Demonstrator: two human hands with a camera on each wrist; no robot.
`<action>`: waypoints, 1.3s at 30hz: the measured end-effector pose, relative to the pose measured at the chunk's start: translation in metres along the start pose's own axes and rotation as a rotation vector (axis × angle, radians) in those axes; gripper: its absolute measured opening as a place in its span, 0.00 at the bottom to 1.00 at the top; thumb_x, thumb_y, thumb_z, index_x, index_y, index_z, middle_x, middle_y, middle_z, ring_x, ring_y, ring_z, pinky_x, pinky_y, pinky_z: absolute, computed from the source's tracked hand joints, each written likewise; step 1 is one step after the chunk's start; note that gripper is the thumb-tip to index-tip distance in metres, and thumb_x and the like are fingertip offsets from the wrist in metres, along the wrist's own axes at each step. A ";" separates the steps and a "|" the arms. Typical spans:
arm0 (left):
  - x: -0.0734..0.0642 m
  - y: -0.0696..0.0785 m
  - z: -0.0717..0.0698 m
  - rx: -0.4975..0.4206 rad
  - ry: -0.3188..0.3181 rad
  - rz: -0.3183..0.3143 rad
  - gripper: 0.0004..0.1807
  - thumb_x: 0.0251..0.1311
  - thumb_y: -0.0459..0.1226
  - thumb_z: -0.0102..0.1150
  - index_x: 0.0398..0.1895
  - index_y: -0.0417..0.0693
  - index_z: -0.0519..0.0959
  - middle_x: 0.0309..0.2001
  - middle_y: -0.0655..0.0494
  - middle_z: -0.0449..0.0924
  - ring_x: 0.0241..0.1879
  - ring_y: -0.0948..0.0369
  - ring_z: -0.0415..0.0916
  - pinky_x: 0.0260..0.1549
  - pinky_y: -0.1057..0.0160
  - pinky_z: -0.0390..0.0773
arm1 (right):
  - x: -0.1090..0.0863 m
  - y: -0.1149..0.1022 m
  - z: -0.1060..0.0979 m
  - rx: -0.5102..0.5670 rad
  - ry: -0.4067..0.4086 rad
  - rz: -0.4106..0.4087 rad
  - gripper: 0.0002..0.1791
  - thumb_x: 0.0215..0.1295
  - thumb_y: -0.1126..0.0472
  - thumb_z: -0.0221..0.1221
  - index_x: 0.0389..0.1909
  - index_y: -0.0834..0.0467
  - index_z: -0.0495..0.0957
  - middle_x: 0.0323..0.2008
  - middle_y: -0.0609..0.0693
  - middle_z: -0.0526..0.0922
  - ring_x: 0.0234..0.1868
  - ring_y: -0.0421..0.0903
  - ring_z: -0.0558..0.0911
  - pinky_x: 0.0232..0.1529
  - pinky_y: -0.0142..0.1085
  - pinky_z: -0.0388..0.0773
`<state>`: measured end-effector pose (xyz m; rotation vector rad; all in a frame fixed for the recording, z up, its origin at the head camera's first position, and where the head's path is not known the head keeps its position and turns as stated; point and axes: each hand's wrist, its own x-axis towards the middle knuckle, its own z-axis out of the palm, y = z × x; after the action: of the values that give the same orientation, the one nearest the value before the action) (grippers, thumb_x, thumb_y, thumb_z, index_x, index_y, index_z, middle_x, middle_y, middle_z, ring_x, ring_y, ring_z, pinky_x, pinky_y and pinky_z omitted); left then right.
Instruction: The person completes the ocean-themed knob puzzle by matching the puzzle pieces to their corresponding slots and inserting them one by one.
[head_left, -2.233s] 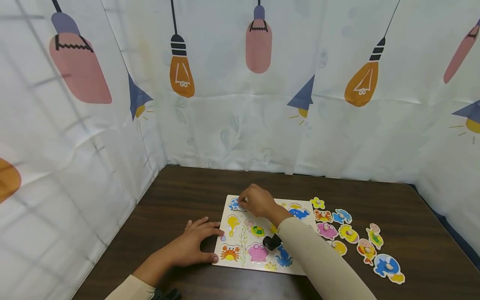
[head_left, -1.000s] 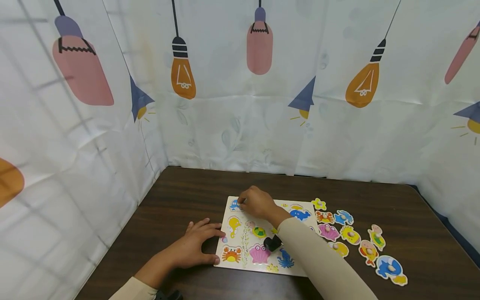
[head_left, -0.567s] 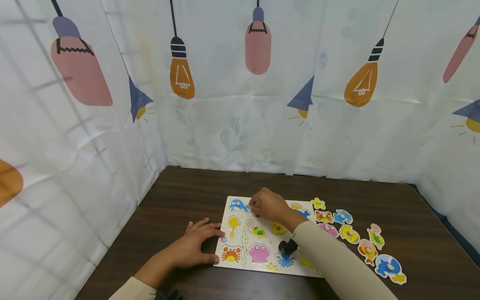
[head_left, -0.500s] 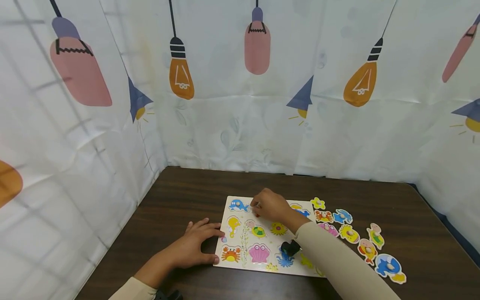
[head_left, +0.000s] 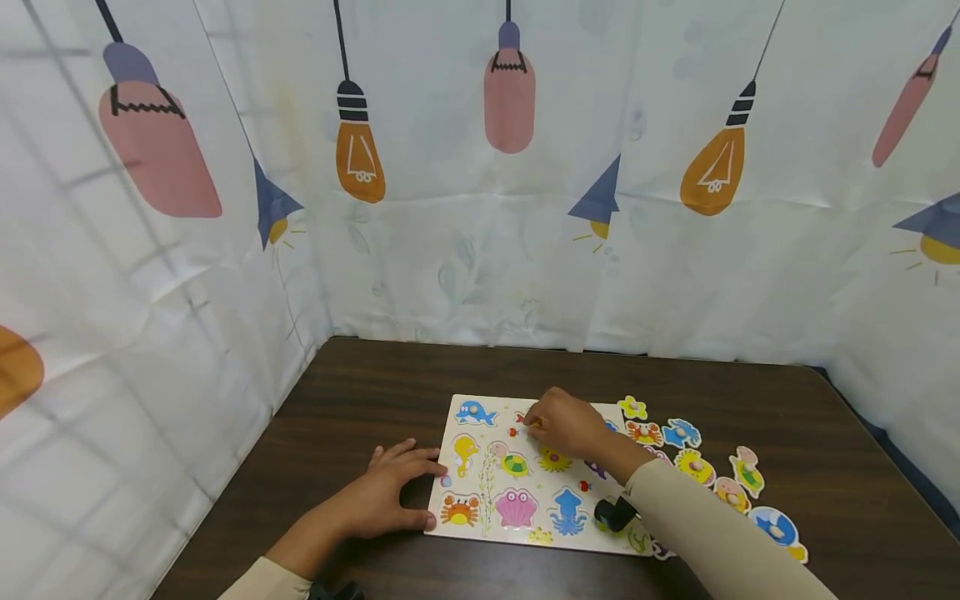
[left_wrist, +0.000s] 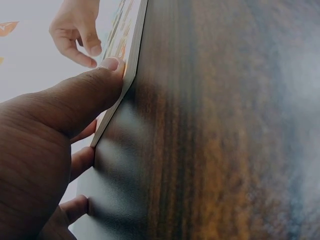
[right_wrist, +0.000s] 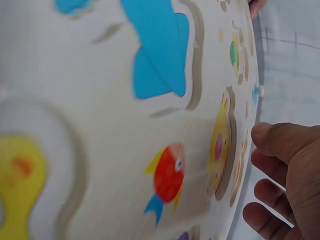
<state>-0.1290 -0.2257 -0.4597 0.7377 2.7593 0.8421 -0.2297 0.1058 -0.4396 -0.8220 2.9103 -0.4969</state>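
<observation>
A pale wooden puzzle board with sea-animal pictures lies on the dark table. At its far left corner a small blue whale piece with a knob sits in its place; the knob sticks up at the far edge in the right wrist view. My right hand hovers over the board's far middle, fingers loosely bent; the right wrist view shows nothing in the right hand. My left hand rests at the board's left side, its thumb on the near corner and its fingers spread along the edge.
Several loose knobbed pieces lie right of the board: a yellow star, a crab, a blue piece, a yellow spiky piece, a turtle and a blue whale. Behind the table hangs a white printed curtain.
My right hand has let go of the small blue whale piece at the far left corner and moved right across the board. My left hand has stayed at the board's edge.
</observation>
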 end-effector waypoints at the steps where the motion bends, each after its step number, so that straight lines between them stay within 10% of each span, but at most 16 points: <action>1: 0.000 0.000 0.000 -0.001 0.001 0.001 0.34 0.52 0.59 0.74 0.63 0.64 0.79 0.72 0.56 0.69 0.77 0.39 0.50 0.64 0.20 0.37 | -0.002 0.001 -0.001 0.000 0.001 0.003 0.08 0.67 0.52 0.69 0.45 0.46 0.90 0.43 0.39 0.81 0.48 0.40 0.77 0.47 0.40 0.80; 39: 0.001 0.000 -0.001 0.015 -0.001 -0.008 0.34 0.51 0.58 0.75 0.62 0.63 0.79 0.72 0.55 0.69 0.76 0.39 0.51 0.64 0.20 0.37 | -0.088 0.068 -0.035 -0.007 0.058 0.036 0.08 0.63 0.53 0.72 0.42 0.47 0.90 0.43 0.39 0.85 0.53 0.48 0.79 0.51 0.49 0.82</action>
<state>-0.1305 -0.2253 -0.4592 0.7283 2.7693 0.8202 -0.1935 0.2165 -0.4302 -0.7677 2.9751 -0.5160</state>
